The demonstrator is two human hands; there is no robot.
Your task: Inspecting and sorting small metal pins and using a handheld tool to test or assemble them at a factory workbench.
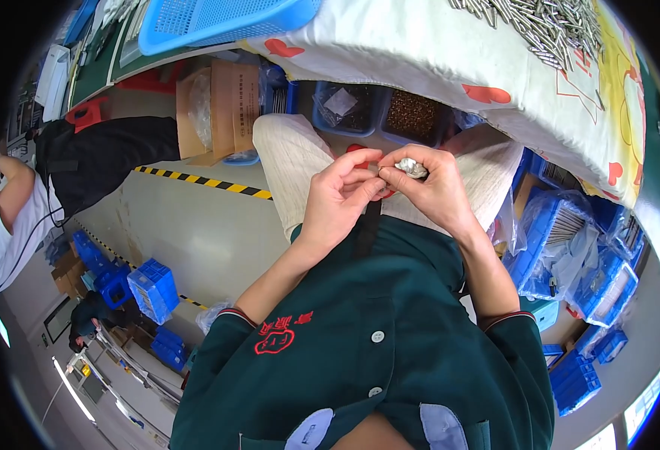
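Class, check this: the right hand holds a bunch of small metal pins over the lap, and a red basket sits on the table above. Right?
Not quite: the basket is blue, not red, as the head view shows. The right hand does hold small metal pins over the lap.

Both hands meet over the lap, below the table edge. The right hand [431,184] cups a bunch of small metal parts [411,167], fingers curled round them. The left hand [339,196] pinches at the same spot with thumb and forefinger, fingertips touching the right's. On the cloth-covered table [420,52] above lie a pile of metal pins [547,26] and a blue basket [217,19]. Blue bins [379,112] stand under the table.
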